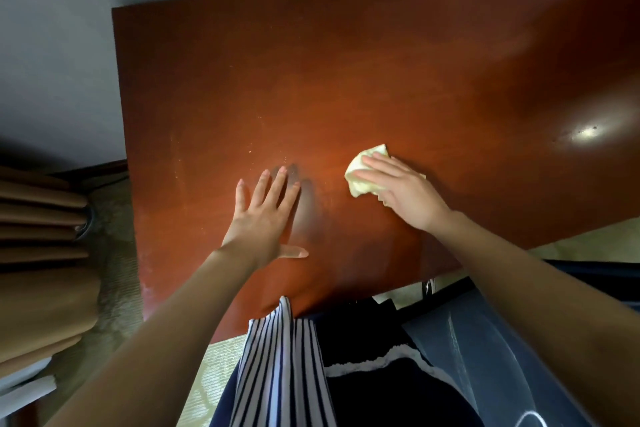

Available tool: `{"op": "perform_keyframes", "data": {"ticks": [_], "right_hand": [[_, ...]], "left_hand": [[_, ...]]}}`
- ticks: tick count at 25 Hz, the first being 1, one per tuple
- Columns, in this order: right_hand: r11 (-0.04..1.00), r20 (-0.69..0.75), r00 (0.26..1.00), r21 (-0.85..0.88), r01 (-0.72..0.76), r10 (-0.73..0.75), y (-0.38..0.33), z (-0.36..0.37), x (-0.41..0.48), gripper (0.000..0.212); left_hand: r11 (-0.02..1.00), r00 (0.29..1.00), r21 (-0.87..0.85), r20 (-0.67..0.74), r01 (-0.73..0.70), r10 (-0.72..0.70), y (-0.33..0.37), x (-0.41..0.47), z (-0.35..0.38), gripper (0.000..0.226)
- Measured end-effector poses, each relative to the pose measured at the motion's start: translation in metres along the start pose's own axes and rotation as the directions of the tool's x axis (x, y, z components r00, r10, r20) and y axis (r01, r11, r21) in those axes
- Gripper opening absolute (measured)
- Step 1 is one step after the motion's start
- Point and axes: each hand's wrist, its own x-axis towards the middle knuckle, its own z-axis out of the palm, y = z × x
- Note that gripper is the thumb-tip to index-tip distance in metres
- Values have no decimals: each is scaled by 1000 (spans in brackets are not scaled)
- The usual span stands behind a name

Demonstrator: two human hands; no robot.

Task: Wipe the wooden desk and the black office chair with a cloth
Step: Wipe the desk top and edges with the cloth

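The pale yellow crumpled cloth point(360, 180) lies on the reddish-brown wooden bench point(311, 80), a little right of the middle and towards the near edge. In the head view your right hand point(405, 191) lies flat on top of it. Its fingers point(377, 163) are stretched out straight and close together, pointing left and away from you, pressing the cloth down rather than curling round it. The cloth bunches out past the fingertips on the far and left sides, and a small piece shows on the right of the hand; the rest is hidden under your palm.

Your left hand point(266, 215) rests on the bare bench to the left of the cloth, apart from it and not touching it. Its fingers point(273, 184) are spread and straight, pointing away from you, with the thumb point(294, 252) held out to the right. It holds nothing. A soft shadow falls on the wood just right of this hand.

A bright patch of glare point(588, 132) sits on the bench far to the right. A white wall point(52, 45) stands behind and to the left of the bench. Tan pleated curtains point(34, 218) hang at the left edge. Below the near edge you can see your navy and white striped garment point(277, 357), pale patterned floor point(214, 374) and a dark glossy shape point(485, 340) at the lower right. I cannot tell what that shape is.
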Motion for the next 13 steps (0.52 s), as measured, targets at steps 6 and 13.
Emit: {"op": "perform_keyframes", "data": {"ticks": [6,13], "right_hand": [[989,-29,989,37,-145,146,57,-42,70,43],[954,-161,942,104,-280,294,31,-17,91,42]], "left_hand": [[998,998,-2,0,61,-61,-5,2,-6,116],[990,992,-64,0,122,-123,-3,-12,-3,115]]}}
